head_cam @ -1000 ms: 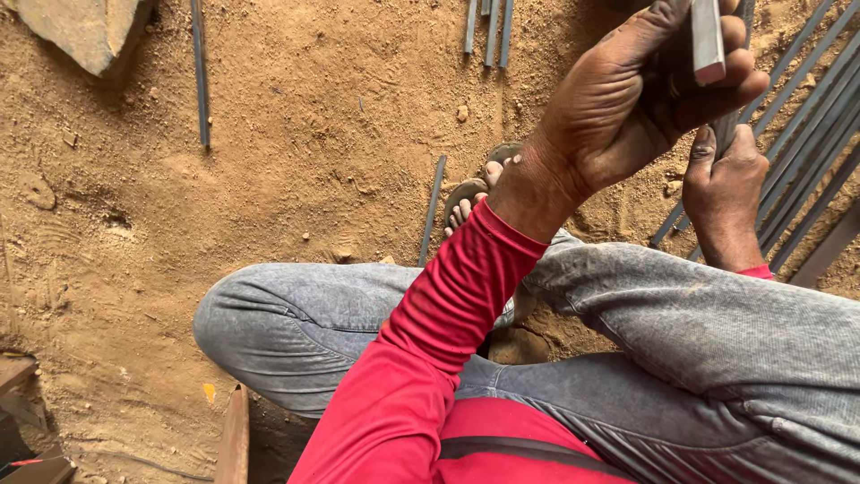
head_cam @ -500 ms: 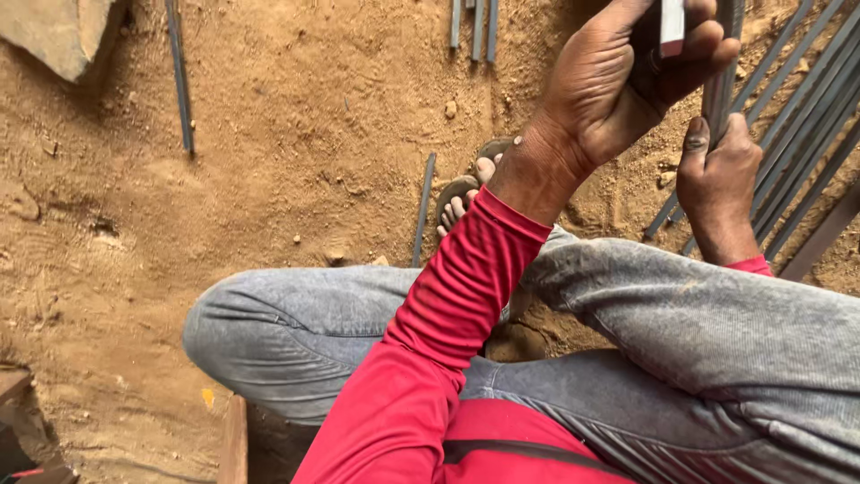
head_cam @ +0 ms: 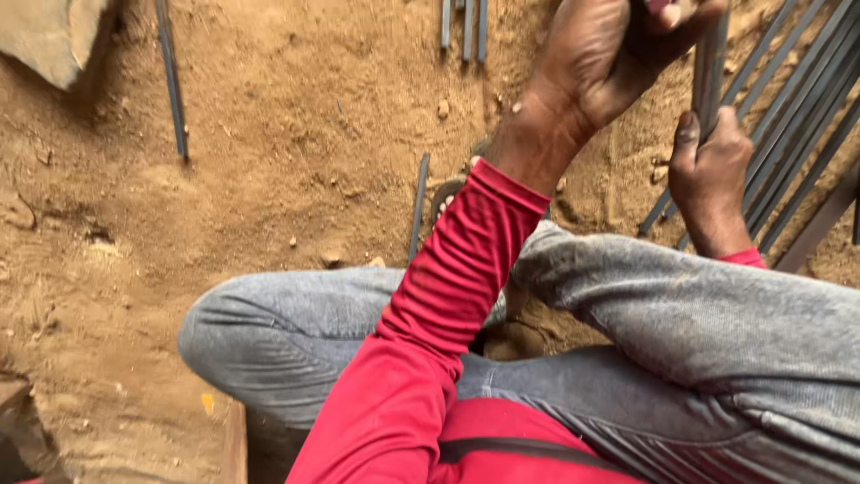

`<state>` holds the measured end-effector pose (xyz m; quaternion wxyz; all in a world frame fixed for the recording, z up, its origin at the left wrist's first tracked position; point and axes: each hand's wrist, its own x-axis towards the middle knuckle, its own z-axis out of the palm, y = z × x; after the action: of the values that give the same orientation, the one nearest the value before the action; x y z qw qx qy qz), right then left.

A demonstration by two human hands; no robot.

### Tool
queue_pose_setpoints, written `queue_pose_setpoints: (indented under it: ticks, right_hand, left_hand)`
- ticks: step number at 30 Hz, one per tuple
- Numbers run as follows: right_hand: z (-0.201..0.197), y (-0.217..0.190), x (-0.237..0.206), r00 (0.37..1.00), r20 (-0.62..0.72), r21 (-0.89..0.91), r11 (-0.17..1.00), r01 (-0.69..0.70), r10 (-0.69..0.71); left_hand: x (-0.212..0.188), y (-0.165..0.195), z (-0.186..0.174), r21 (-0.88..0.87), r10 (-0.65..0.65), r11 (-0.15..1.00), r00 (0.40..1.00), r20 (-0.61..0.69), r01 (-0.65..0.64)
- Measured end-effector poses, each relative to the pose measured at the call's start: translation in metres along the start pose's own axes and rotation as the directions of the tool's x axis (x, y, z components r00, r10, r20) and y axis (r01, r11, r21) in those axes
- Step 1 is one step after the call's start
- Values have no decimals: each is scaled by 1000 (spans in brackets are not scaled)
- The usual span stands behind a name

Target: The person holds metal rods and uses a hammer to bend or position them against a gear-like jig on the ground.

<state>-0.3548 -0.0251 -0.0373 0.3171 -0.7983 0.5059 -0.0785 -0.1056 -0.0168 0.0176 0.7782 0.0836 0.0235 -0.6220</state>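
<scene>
The left hand is raised in the upper middle of the frame, its fingers curled shut round something that runs off the top edge; only a sliver of it shows, so what it is cannot be told. The red sleeve of that arm climbs from the bottom centre up to the wrist. To the right of it, the right hand is clamped on a thin grey metal rod, which stands nearly upright out of the fist and reaches the top edge just beside the left hand's fingers.

Behind the right hand, in the upper right corner, a bundle of similar metal bars lies slanting on the sandy ground. Three short bars lie side by side at the top centre, a single long bar lies at the upper left, and another short one lies just left of the sleeve. A flat pale stone fills the upper left corner.

The person sits with legs folded in grey trousers across the lower half of the frame. Toes in a sandal peep out beside the left forearm.
</scene>
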Motion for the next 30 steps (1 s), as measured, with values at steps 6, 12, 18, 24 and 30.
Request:
queue_pose_setpoints:
  ticks: [6,12,18,24,30]
  right_hand:
    - [4,20,-4,1000,13,33,999,28,-29]
    - [-6,16,-5,1000,25,299,954,2,-9]
    - [-44,-8,11,959,-202,536,797,277,-198]
    - [-37,-18,59,784,-469,370,716,592,-406]
    - [-21,-16,68,971,51,-33,972,234,-232]
  left_hand:
    - [-2,5,6,30,-31,999,999,-12,31]
    - [-24,15,-71,217,-184,957,981,-63,194]
    - [24,11,-142,929,416,-87,860,-295,361]
    - [20,26,-125,855,235,229,826,-513,466]
    - [13,41,-106,657,34,576,789,-614,487]
